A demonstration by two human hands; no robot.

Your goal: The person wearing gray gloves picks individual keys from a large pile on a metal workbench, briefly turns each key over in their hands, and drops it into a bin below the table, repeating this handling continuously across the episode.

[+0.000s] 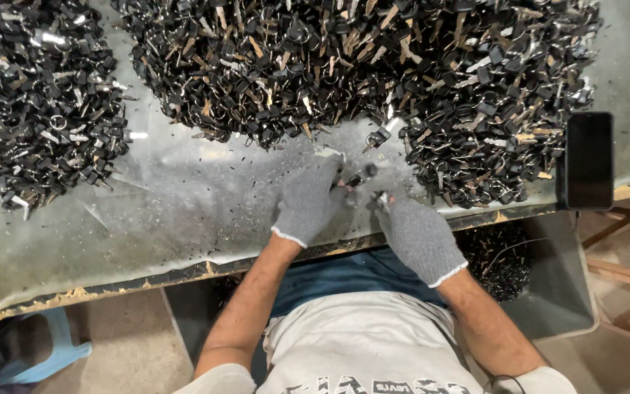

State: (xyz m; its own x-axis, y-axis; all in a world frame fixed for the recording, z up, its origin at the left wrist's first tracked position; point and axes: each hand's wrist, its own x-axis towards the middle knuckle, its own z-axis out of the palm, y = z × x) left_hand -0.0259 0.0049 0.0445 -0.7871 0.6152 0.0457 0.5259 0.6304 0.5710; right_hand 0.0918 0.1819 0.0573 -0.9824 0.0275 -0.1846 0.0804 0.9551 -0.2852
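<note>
Right between both gloved grips (308, 201) (418, 235), black-headed key (356, 179).

Your worktop (184, 211) is a scuffed, shiny metal sheet, its near edge chipped and worn. A big heap of keys (373, 66) with black heads spreads along the far edge, from the middle towards the right edge, and bulges back towards you on the right. A second, smaller pile (38, 102) sits at the far left corner, apart from the first with bare metal between them. Small dark chips (205, 197) are scattered over the bare middle. A black phone (589, 160) lies flat at the right end, just beside the big heap, by the near edge.
</note>
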